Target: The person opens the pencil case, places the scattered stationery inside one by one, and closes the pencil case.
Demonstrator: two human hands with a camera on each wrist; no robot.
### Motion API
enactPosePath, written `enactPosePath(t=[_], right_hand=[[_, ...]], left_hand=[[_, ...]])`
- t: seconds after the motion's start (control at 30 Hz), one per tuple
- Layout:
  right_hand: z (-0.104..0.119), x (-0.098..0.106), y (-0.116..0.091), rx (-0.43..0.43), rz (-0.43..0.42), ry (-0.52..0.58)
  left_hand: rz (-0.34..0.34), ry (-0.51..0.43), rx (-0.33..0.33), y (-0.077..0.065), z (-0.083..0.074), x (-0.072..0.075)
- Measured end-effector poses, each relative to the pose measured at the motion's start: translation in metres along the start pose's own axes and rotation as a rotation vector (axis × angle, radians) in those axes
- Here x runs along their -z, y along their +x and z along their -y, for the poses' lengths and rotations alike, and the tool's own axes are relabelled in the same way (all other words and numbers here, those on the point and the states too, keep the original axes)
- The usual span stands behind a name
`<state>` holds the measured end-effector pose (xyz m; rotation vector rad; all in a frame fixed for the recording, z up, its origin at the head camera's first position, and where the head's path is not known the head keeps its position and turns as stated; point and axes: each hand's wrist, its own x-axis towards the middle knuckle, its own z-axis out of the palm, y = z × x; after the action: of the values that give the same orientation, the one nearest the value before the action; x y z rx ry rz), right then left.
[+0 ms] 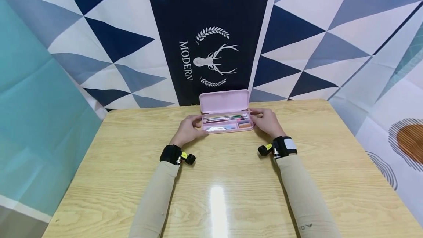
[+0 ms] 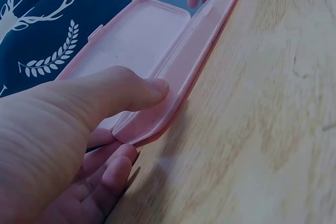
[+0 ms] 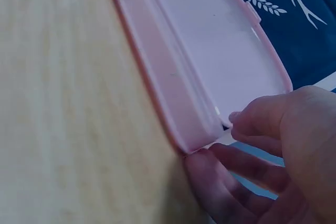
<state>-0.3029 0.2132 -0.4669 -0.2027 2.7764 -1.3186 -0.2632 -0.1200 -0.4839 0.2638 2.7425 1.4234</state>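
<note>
A pink pencil case [image 1: 231, 131] lies at the table's far edge, its lid [image 1: 224, 101] raised at the back. Several pencils [image 1: 223, 120] lie along its rear compartment. In front are a pale blue-and-white item [image 1: 219, 128], too small to make out, and an orange-brown block [image 1: 244, 125]. My left hand [image 1: 189, 130] grips the case's left end, the thumb by the front edge and the fingers round the corner. At the opposite end, my right hand [image 1: 267, 121] holds the case with bent fingers. Both wrist views show the front wall; the contents are hidden there.
The wooden table [image 1: 228, 164] extends toward me from the case. Close behind its far edge hangs a patterned cloth [image 1: 132, 39], with another pale cloth [image 1: 380, 127] at the right. A teal cloth [image 1: 33, 102] borders the left side. Each wrist wears a black strap.
</note>
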Motion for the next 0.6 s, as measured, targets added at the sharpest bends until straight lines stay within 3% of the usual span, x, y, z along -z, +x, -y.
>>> enactPosePath(t=[0.33, 0.6], right_hand=[[0.036, 0.032, 0.021, 0.188, -0.220, -0.011], [0.042, 0.026, 0.032, 0.203, -0.095, 0.032]], left_hand=[[-0.024, -0.010, 0.007, -0.001, 0.000, 0.000], [-0.025, -0.027, 0.010, 0.000, 0.001, 0.000]])
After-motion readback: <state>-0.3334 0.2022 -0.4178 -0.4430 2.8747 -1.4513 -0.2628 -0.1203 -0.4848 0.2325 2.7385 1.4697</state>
